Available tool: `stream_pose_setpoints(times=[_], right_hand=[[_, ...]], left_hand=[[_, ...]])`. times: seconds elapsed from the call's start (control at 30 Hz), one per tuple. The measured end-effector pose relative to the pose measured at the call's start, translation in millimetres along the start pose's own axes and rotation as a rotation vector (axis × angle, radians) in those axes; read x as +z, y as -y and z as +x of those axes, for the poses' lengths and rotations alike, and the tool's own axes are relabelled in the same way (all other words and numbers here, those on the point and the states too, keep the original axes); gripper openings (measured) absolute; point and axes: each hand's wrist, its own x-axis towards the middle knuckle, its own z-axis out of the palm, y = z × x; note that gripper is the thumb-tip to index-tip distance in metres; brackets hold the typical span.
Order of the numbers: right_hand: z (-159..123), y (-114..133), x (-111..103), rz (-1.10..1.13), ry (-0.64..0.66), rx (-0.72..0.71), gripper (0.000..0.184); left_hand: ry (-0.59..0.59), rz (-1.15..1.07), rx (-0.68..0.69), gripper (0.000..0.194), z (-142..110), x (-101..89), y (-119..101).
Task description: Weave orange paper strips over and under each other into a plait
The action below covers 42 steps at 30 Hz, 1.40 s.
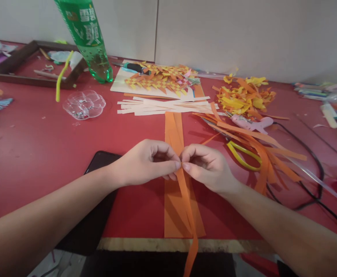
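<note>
My left hand [152, 163] and my right hand [207, 165] meet at the middle of the view, fingertips pinched together. Between them is a narrow orange paper strip [187, 198], whose lower end hangs past the table's front edge. Beneath the hands lie wider orange paper pieces [172, 215], flat on the red table [139, 215]. The fingers hide the spot where the strip is pinched. Just beyond, pale paper strips [156, 107] are stacked in a loose row. Scissors with yellow handles [245, 156] rest right of my right hand, partly under orange strips [272, 154].
A green bottle [90, 42] stands at the back left, beside a dark wooden frame [35, 79] and a clear flower-shaped dish [84, 104]. A black tablet-like slab [99, 215] lies under my left forearm. A pink glue gun [252, 124] trails a black cord near yellow-orange scraps [243, 98].
</note>
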Motion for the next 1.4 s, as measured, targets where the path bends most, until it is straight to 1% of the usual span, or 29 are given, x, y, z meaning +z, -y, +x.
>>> stream_pose_setpoints(times=[0.27,0.6,0.87,1.23,1.4], right_hand=[[-0.5,0.8,2.4,-0.016,-0.037,-0.044,0.01],[0.4,-1.4,2.3,-0.008,-0.047,-0.091,0.01],[1.5,1.4,1.2,0.0,-0.016,-0.067,0.011],[1.3,0.2,1.9,-0.021,-0.063,-0.111,0.01],[1.9,-0.2,1.9,0.014,-0.103,-0.093,0.01]], left_hand=[[-0.005,-0.017,0.008,0.012,-0.5,0.2,0.1],[-0.005,-0.021,0.001,0.011,-0.7,1.2,-1.8],[-0.013,-0.017,-0.001,0.014,-0.5,-1.2,-0.2],[-0.021,-0.039,0.023,0.013,-0.8,-0.4,-0.5],[0.017,-0.064,0.014,0.013,-0.1,0.2,0.6]])
